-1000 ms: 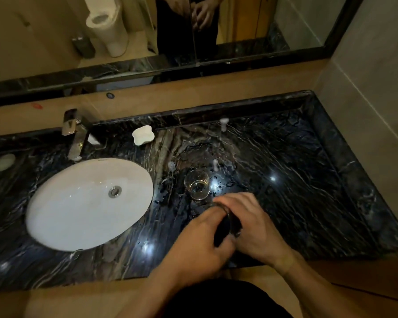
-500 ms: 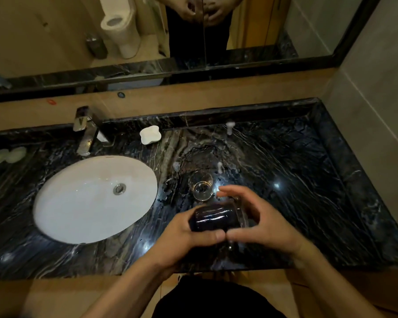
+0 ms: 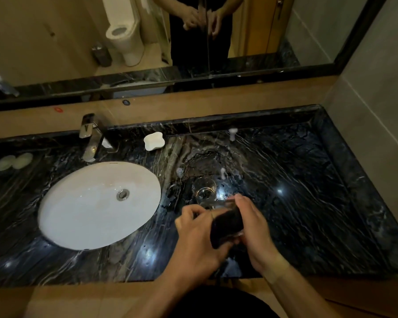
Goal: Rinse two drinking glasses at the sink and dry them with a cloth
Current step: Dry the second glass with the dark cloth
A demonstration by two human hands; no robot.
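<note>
Now my left hand [image 3: 193, 235] and right hand [image 3: 254, 228] both grip one glass [image 3: 228, 222] with a dark cloth [image 3: 225, 226] stuffed inside it, held above the worktop [image 3: 308, 203] front edge. Left hand is clenched on the glass's near-left end, fingers curled over; right hand wraps the far-right side, fingertips [image 3: 238, 198] at the rim. Half a second ago the glass lay level between my hands; now it tilts, its far end up and to the right. Left hand has turned more palm-down since then, right hand has slid forward along the glass. Second glass [image 3: 203, 191] stands upright on the worktop just beyond my hands, same spot as before, apart from the held one or barely behind it, can't tell. Sink [image 3: 78, 214] sits well left of my left hand, faucet [image 3: 91, 136] behind it. White soap dish [image 3: 154, 141] lies far beyond the left hand, unchanged.
</note>
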